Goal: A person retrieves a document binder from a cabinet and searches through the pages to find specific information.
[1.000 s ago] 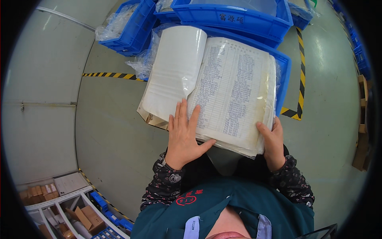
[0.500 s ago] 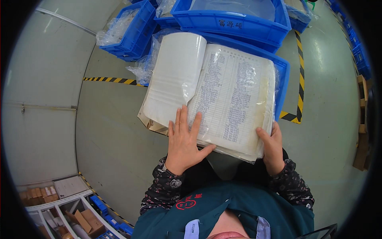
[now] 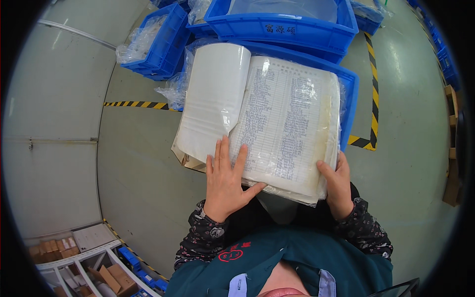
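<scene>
Several blue plastic crates are sitting on the smooth grey-green floor at the top of the view, some of them holding clear plastic bags, and a yellow-and-black striped floor tape line is running past them on the left and turning down on the right; one more blue crate is lying directly under the thick open ledger of worn, yellowed paper pages, which is being held up in front of the person's chest, above the floor and well forward of the dark green top. Its left-hand pages are curling over into a white roll, while the right-hand page is showing columns of small print. Resting flat on the lower left of that printed page is the left hand, fingers spread and straight, palm pressing the paper down. Curling around the ledger's lower right corner is the right hand, thumb lying on top of the page and the other fingers hidden beneath, gripping the stack's edge. Grey metal shelving with small brown cardboard boxes is showing at the lower left
</scene>
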`<action>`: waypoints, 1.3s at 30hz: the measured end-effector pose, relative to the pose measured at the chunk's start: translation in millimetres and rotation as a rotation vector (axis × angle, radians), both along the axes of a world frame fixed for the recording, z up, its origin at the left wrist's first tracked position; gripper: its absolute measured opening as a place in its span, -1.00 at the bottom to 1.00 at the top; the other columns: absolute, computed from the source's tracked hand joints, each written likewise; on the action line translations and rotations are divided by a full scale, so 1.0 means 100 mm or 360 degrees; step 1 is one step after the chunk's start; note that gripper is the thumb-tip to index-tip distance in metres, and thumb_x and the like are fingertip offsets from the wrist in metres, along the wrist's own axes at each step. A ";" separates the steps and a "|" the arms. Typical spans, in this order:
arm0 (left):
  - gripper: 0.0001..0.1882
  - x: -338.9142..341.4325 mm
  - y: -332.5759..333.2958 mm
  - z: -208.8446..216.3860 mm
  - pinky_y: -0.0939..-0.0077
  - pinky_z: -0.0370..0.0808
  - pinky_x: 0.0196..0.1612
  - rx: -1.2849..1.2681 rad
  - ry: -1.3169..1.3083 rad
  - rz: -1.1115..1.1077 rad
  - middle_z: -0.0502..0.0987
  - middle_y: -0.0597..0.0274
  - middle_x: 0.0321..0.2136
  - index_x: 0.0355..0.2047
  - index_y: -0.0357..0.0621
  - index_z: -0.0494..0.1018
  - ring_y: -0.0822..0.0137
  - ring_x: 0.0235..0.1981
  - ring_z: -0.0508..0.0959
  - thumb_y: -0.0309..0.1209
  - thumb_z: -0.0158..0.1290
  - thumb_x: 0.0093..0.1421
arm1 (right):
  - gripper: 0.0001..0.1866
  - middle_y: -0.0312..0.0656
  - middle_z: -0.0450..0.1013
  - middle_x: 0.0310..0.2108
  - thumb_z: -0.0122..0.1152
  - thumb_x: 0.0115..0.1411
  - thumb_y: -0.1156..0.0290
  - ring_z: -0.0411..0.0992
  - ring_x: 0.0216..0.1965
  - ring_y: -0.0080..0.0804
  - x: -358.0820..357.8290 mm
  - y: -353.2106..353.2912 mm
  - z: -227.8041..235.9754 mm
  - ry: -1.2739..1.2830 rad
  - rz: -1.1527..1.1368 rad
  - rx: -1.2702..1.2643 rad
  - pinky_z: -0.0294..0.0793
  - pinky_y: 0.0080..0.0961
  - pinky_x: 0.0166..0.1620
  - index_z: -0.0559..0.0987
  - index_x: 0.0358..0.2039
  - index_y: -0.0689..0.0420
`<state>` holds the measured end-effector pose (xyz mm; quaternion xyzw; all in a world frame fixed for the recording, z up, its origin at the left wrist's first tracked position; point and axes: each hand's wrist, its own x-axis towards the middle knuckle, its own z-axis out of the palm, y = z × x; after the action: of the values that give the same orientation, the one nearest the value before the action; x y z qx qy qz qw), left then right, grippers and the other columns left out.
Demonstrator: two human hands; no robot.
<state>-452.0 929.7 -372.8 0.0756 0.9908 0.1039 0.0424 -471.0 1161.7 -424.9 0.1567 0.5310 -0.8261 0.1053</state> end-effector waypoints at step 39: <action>-0.44 0.01 0.02 -0.07 -0.21 0.08 0.06 0.0243 0.0082 -0.0108 0.08 -0.13 0.14 0.08 0.08 0.27 -0.06 0.20 0.02 -0.48 0.05 0.02 | -0.68 -0.18 0.35 -0.16 -0.15 0.22 0.34 0.30 -0.13 -0.48 0.00 0.03 -0.02 -0.0126 -0.0138 -0.0246 0.25 -0.56 -0.04 0.32 -0.08 0.26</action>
<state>-450.7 931.3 -380.0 0.1147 0.9776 0.1758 0.0146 -470.7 1164.4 -427.3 0.2035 0.4538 -0.8615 0.1022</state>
